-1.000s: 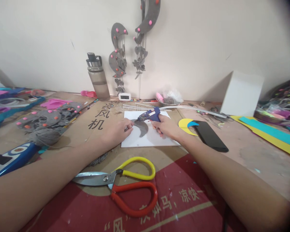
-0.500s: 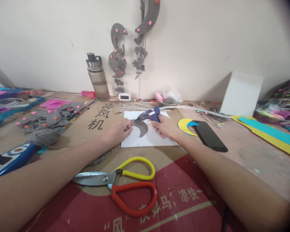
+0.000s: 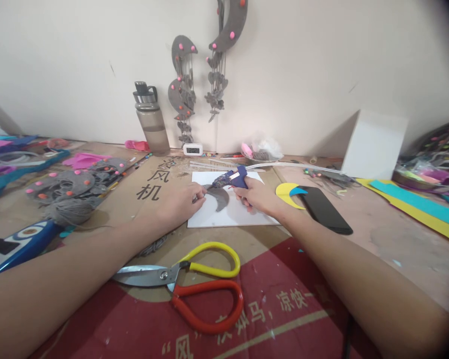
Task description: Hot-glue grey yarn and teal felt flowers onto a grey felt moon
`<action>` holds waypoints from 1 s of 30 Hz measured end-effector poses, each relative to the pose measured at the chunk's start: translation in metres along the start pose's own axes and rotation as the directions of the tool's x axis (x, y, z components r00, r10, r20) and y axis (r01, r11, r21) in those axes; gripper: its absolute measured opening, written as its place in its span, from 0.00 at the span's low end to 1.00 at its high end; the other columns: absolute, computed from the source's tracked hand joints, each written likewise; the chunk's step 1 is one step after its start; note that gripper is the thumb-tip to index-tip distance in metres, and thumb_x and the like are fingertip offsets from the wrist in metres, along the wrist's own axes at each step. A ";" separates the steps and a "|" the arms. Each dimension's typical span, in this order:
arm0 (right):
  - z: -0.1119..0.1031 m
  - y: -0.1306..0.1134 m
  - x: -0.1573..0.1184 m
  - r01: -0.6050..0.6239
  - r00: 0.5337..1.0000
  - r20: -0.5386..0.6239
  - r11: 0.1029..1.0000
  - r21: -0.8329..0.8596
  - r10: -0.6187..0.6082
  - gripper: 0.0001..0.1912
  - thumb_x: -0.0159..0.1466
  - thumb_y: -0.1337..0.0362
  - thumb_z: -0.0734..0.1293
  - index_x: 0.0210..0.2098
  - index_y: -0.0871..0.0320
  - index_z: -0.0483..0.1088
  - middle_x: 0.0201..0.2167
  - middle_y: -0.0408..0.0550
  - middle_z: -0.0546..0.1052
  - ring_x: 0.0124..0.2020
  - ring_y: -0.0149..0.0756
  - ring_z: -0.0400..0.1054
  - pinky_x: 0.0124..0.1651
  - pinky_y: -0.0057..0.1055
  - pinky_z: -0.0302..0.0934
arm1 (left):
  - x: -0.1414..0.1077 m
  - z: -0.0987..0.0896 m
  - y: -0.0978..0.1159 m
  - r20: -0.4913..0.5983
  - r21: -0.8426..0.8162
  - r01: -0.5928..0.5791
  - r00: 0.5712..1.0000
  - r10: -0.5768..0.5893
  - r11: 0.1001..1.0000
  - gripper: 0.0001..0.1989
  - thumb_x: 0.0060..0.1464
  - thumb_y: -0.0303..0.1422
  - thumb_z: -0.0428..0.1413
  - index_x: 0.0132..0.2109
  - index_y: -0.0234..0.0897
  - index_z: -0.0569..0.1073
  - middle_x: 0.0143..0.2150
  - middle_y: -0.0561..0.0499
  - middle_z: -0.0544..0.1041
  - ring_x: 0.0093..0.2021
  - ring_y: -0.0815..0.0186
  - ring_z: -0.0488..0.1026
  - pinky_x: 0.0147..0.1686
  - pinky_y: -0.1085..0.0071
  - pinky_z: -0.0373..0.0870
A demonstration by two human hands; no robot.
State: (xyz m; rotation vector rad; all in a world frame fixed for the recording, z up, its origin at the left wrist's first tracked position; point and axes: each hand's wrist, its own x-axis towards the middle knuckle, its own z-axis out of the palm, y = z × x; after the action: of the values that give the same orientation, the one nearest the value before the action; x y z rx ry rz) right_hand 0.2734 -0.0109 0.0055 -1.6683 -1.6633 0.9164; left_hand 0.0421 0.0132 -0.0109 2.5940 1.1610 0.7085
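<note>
A blue glue gun [image 3: 236, 177] is gripped in my right hand [image 3: 255, 194], with a long clear glue stick [image 3: 295, 165] trailing from its back to the right. Its nozzle points left and down at the upper tip of a grey felt crescent [image 3: 221, 200]. The crescent lies on a white board [image 3: 232, 220]. At that same tip, the fingers of my left hand [image 3: 187, 198] are pinched together; what they hold is too small to make out. Nearer to me, large scissors [image 3: 209, 284] with one yellow and one red handle lie spread apart on the cardboard.
A phone [image 3: 327, 209] and a yellow-and-blue crescent [image 3: 289, 194] lie right of the board. Grey yarn [image 3: 69, 212] and felt pieces with pompoms [image 3: 75, 183] are at left. A bottle [image 3: 150, 119], a small clock [image 3: 193, 149] and a white panel [image 3: 376, 144] stand by the wall.
The glue gun has shifted very slightly, and the far end of its glue stick has moved a little left and up. My left hand and the crescent stay in place.
</note>
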 end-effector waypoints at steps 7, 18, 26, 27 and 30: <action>-0.001 0.002 0.001 0.017 1.000 -0.012 0.998 0.055 -0.016 0.04 0.60 0.64 0.62 0.34 0.57 0.62 0.26 0.41 0.69 0.16 0.24 0.59 0.11 0.22 0.56 | 0.001 0.001 -0.001 -0.006 0.012 -0.008 1.000 0.008 1.000 0.09 0.55 0.33 0.48 0.28 0.38 0.67 0.44 0.49 0.77 0.40 0.64 0.72 0.40 0.66 0.67; -0.001 0.002 0.001 -0.022 0.999 -0.040 1.000 0.006 0.022 0.03 0.61 0.64 0.61 0.33 0.58 0.63 0.24 0.41 0.69 0.12 0.24 0.58 0.11 0.23 0.55 | 0.000 0.002 -0.002 -0.010 -0.005 -0.007 1.000 0.007 1.000 0.09 0.55 0.34 0.48 0.28 0.38 0.67 0.44 0.50 0.77 0.39 0.64 0.72 0.39 0.66 0.67; 0.000 0.003 0.001 0.027 1.000 0.010 0.999 0.038 -0.027 0.04 0.61 0.64 0.62 0.35 0.57 0.63 0.26 0.41 0.69 0.15 0.24 0.60 0.12 0.22 0.56 | 0.001 0.002 -0.002 -0.011 -0.005 -0.015 1.000 0.015 1.000 0.09 0.55 0.34 0.48 0.28 0.39 0.67 0.44 0.50 0.76 0.39 0.64 0.72 0.39 0.66 0.67; 0.000 0.002 0.001 0.025 1.000 0.008 0.999 0.032 -0.025 0.04 0.60 0.64 0.62 0.35 0.57 0.63 0.26 0.41 0.69 0.16 0.24 0.60 0.12 0.22 0.57 | 0.000 0.002 -0.002 -0.013 -0.004 -0.016 1.000 0.016 1.000 0.09 0.54 0.34 0.48 0.28 0.39 0.67 0.44 0.50 0.76 0.39 0.64 0.72 0.40 0.66 0.67; 0.001 -0.001 -0.002 -0.002 1.000 -0.022 1.000 -0.001 0.002 0.04 0.61 0.64 0.61 0.34 0.57 0.63 0.25 0.41 0.69 0.15 0.24 0.59 0.12 0.22 0.56 | 0.000 0.003 -0.003 -0.023 -0.001 -0.019 1.000 0.019 1.000 0.09 0.54 0.33 0.48 0.27 0.39 0.66 0.44 0.50 0.77 0.40 0.64 0.72 0.40 0.66 0.67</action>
State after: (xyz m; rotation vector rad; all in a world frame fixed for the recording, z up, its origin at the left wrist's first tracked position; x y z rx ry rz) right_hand 0.2721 -0.0125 0.0061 -1.6753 -1.6488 0.8953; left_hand 0.0420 0.0150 -0.0143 2.6061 1.1441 0.7448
